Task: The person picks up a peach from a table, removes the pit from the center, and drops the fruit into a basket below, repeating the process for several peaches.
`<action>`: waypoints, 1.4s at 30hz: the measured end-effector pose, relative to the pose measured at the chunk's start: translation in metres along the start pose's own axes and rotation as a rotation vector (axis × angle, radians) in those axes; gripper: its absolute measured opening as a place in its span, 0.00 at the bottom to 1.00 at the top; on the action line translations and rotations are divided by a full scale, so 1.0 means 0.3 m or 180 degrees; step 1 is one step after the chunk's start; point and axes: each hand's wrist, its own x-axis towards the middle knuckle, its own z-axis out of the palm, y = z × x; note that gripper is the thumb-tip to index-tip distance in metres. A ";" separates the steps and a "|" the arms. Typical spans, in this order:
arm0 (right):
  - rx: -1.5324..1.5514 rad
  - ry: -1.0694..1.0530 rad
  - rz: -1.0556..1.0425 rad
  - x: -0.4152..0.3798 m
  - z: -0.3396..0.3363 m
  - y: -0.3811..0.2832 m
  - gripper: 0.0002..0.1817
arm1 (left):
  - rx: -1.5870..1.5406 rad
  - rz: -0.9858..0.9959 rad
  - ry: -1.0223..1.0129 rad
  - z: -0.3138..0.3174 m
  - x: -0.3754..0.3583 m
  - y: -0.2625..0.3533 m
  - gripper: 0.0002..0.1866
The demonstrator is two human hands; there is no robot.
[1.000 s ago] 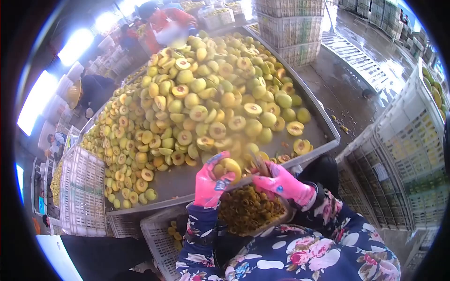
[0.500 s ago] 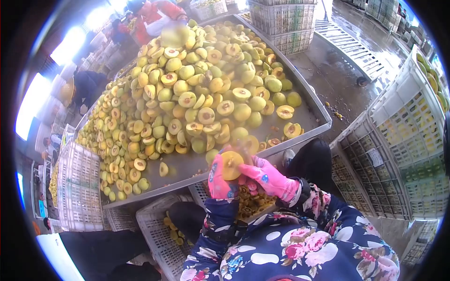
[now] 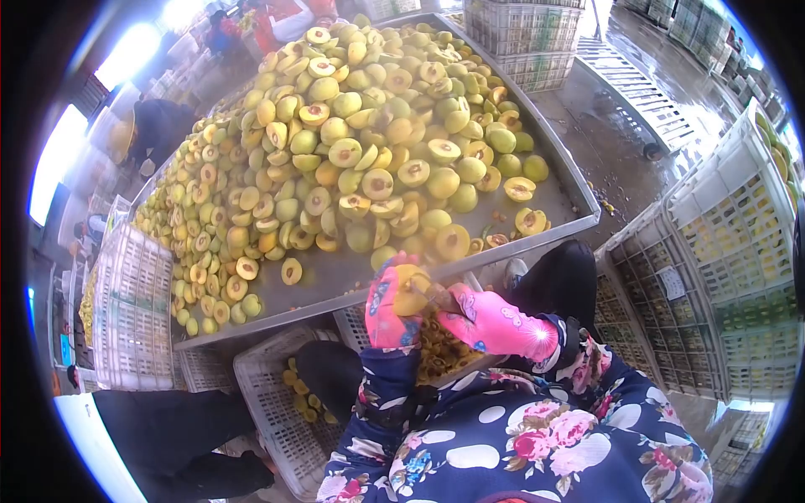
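My left hand (image 3: 392,308), in a pink patterned glove, is closed around a yellow peach half (image 3: 410,289) just beyond the near edge of the metal table. My right hand (image 3: 495,320), gloved alike, is closed right beside the fruit. A small brownish, blurred thing (image 3: 442,299) juts from its fingers against the peach; I cannot make out its kind. Ahead, a big heap of halved peaches (image 3: 327,159) covers the tray-like table (image 3: 537,243), many cut side up with brown pit areas. Below my hands, a crate holds brownish peach scraps (image 3: 444,350).
At lower left, a plastic crate (image 3: 277,427) holds some peach halves beside my leg. Stacked white crates stand at left (image 3: 134,310), right (image 3: 713,277) and behind the table (image 3: 537,42). A slatted trolley (image 3: 633,88) is on the wet floor. Other people work at upper left.
The peach half has turned from facing me to a tilted, side-on pose. My right hand has shifted slightly right and down, and the brownish thing now shows at the fruit.
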 end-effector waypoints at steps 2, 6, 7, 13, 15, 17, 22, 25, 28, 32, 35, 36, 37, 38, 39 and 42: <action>-0.0077 -0.0049 0.0054 0.000 0.008 -0.003 0.16 | 0.0035 -0.0103 0.0042 0.000 -0.007 0.005 0.21; -0.0223 -0.0178 0.0159 0.002 0.025 -0.003 0.14 | 0.0124 -0.0069 0.0087 0.007 -0.021 0.004 0.20; -0.0231 -0.0199 0.0174 0.002 0.028 -0.003 0.14 | 0.0152 -0.0028 0.0106 0.013 -0.024 0.002 0.20; -0.1337 -0.0232 -0.0857 -0.005 0.073 0.056 0.11 | -0.0303 0.0325 0.0392 0.029 -0.028 -0.046 0.19; -0.1506 -0.0456 -0.0794 -0.002 0.081 0.060 0.12 | -0.0208 0.0411 0.0298 0.006 -0.019 -0.060 0.17; -0.1729 -0.0165 -0.1148 0.000 0.101 0.092 0.11 | -0.0223 0.0443 0.0307 -0.007 -0.023 -0.071 0.16; -0.0396 -0.0100 -0.0148 0.003 0.109 0.083 0.15 | 0.0055 0.0470 0.0520 0.003 -0.025 -0.066 0.12; -0.0062 -0.0437 0.0183 0.019 0.114 0.073 0.16 | 0.0129 0.0461 0.0713 -0.034 -0.003 -0.084 0.12; -0.0149 -0.0851 0.0559 0.034 0.093 0.040 0.17 | 0.0084 0.0358 0.0710 -0.070 0.000 -0.092 0.12; -0.0474 -0.1031 0.0434 0.033 0.109 0.086 0.17 | 0.0194 0.0236 0.0501 -0.097 -0.022 -0.100 0.12; -0.0405 -0.1021 0.0511 0.025 0.142 0.123 0.16 | 0.0335 -0.0071 0.0466 -0.107 -0.045 -0.072 0.11; -0.0384 -0.1023 0.0523 0.027 0.157 0.135 0.16 | 0.0536 -0.0122 0.0469 -0.108 -0.058 -0.060 0.12; -0.0364 -0.1032 0.0528 0.032 0.175 0.146 0.16 | 0.0738 -0.0168 0.0479 -0.115 -0.069 -0.052 0.12; -0.0365 -0.1053 0.0521 0.032 0.196 0.164 0.16 | 0.0951 -0.0066 0.0674 -0.150 -0.067 -0.079 0.12; -0.0369 -0.1081 0.0509 0.026 0.219 0.187 0.16 | 0.1161 0.0039 0.0877 -0.210 -0.054 -0.140 0.13; -0.0238 -0.1165 0.0693 0.015 0.278 0.241 0.17 | 0.1677 0.0235 0.1247 -0.303 -0.047 -0.241 0.15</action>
